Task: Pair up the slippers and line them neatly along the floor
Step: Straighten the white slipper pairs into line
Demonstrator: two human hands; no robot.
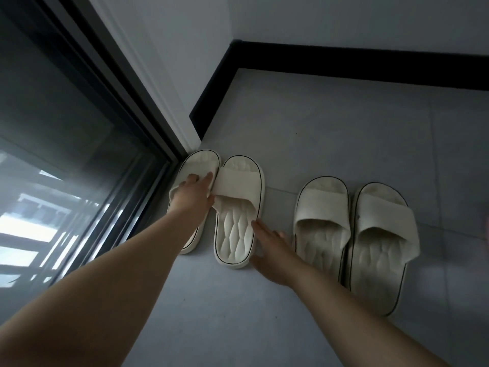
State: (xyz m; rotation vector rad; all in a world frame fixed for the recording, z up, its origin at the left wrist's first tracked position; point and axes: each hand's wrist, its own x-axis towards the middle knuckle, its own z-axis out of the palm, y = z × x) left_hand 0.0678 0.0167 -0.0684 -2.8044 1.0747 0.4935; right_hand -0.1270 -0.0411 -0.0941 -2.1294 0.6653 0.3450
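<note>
Four white slide slippers with thin dark sole lines lie on the grey floor, toes toward the wall. The far-left slipper [197, 162] lies by the door frame, and the second slipper [236, 226] lies close beside it. My left hand [194, 194] rests flat on the far-left slipper's strap, its thumb at the second slipper's strap. My right hand [272, 250] has straight fingers and touches the outer right edge of the second slipper. A second pair, the third slipper [321, 221] and the fourth slipper [381, 247], lies side by side to the right, apart from my hands.
A dark-framed glass sliding door [79, 168] runs along the left. A black skirting board [344, 64] lines the white wall behind the slippers. Grey floor tiles [344, 133] stretch between the slippers and the wall, and also in front of them.
</note>
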